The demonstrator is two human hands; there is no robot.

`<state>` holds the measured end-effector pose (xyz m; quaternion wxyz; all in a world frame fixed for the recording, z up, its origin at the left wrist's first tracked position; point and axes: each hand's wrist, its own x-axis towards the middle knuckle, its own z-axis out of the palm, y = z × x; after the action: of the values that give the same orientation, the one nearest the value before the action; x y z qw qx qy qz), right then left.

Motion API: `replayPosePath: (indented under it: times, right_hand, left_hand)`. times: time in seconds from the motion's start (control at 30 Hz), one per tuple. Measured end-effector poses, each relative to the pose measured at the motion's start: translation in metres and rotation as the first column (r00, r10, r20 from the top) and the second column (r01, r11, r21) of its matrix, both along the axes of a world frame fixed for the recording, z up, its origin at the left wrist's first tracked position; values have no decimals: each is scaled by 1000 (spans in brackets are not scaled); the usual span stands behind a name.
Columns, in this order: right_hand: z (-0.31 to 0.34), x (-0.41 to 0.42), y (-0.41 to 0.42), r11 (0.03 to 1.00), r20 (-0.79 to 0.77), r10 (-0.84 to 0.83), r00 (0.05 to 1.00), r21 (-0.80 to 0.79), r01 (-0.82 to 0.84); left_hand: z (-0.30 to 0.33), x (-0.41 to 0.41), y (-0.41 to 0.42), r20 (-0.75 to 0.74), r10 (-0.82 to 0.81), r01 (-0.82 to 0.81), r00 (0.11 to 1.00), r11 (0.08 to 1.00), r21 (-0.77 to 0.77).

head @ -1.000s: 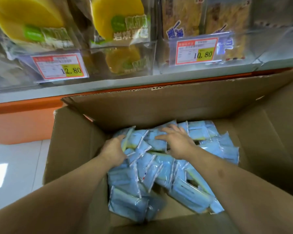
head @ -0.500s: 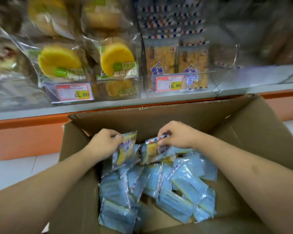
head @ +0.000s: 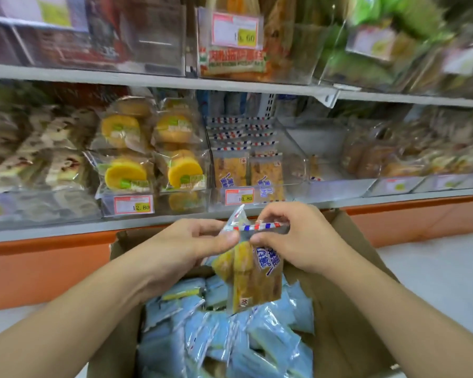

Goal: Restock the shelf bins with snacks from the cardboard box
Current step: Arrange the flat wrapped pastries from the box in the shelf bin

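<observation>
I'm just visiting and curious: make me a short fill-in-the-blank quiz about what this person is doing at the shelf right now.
1. Both hands, the left hand and the right hand, hold snack packets above a cardboard ____.
2. The price tag on the bin straight ahead reads ____.
3. The packets left in the box show mostly the colour ____.
4. The striped edge pinched by the fingers is red, white and ____.

Missing words: box; 10.80; blue; blue

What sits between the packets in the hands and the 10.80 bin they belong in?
Nothing visible. Both the left hand and right hand pinch the snack packets above the cardboard box. The 10.80 bin lies directly beyond, open-topped, with matching packets stacked on its left and free room on its right.
</observation>
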<state>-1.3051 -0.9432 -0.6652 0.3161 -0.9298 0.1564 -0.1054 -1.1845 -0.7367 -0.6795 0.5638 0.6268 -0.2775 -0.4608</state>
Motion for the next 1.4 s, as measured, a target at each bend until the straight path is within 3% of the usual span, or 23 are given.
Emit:
replayPosePath:
  times: [0.1,0.27,0.37,0.5,0.6,0.7,0.77,0.87,0.93,1.07,1.27,1.4]
  right_hand:
    - [6,-12,9,998,115,-59,992,27,56]
    - [8,-12,16,998,136,-60,989,39,55]
    - [14,-7,5,993,59,-15,998,114,8]
    - [18,-4,-5,935,-135,178,975,330,-125]
    - [13,1,-4,921,-108,142,984,378,-92]
    - [10,3,-8,903,-24,91,996,424,-73]
    - [8,2,-11,843,45,34,998,535,-53]
    - [7,0,-11,788,68,-40,997,616,-10]
    - [6,0,-12,841,40,-46,998,541,17]
    - [10,-2,-15,967,-8,-102,995,233,101]
    - [13,-3,-9,941,20,-198,980,283,184]
    - [12,-2,-6,977,86,-212,974,27,210]
  left_hand:
    - [5,-6,3,3,-15,15,1000,1000,-10]
    - [5,-7,-3,110,48,-48,993,999,-4]
    - [15,1,-5,126,66,-69,990,997,20]
    - [20,11,-5,110,104,-106,988,994,17]
    - [20,13,-6,117,175,-174,978,985,-17]
    - [9,19,-7,1,306,-305,952,948,-93]
    - [4,23,-8,-97,362,-371,927,922,-112]
    - [3,17,-14,-228,264,-278,937,960,-31]
    - [3,11,-17,-250,240,-247,938,969,3]
    - [6,9,-17,-24,245,-242,969,967,73]
    - [18,7,-17,122,30,-43,992,993,109]
    - [13,8,-15,256,-69,31,964,988,149]
